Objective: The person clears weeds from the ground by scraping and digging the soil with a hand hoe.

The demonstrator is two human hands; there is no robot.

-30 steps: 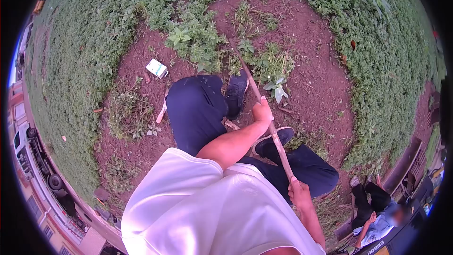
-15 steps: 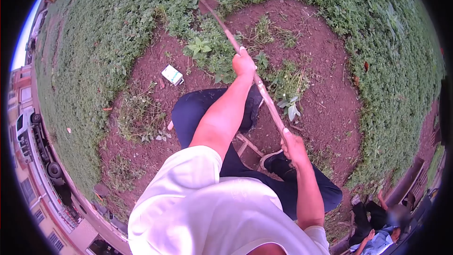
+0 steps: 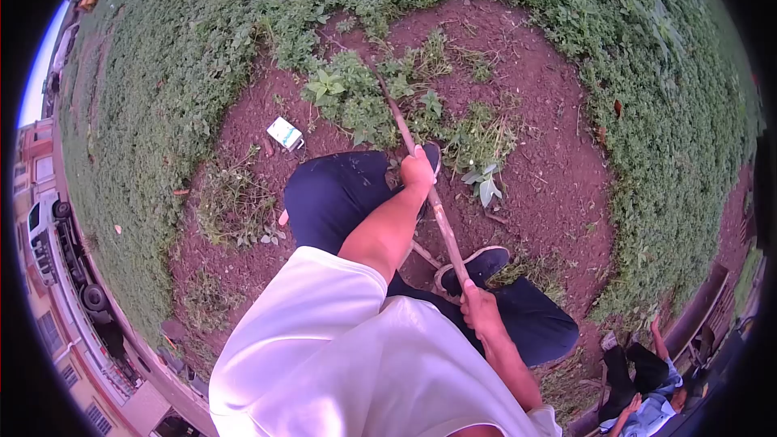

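Note:
My left hand [image 3: 418,170] is wrapped round the middle of a long wooden hoe handle [image 3: 445,227], just above my knee and shoe. Lower down, near the handle's rear end, my right hand [image 3: 480,310] grips it over my other leg. The handle slants up and left to the leafy weeds [image 3: 356,89]; the blade is hard to make out among plants and soil there. Uprooted weeds [image 3: 483,142] lie on the bare reddish soil [image 3: 550,170] right of the handle.
A white-and-green box [image 3: 285,133] lies on the soil at the left, above a pile of pulled weeds [image 3: 236,198]. Dense green plants [image 3: 664,113] surround the soil patch. Another person [image 3: 647,380] sits at the lower right. A truck [image 3: 77,275] stands at the far left.
Both hands first swung the hoe up and forward, lifting its blade over the plants. Since then they have drawn back toward my body, and the blade has come down among the weeds.

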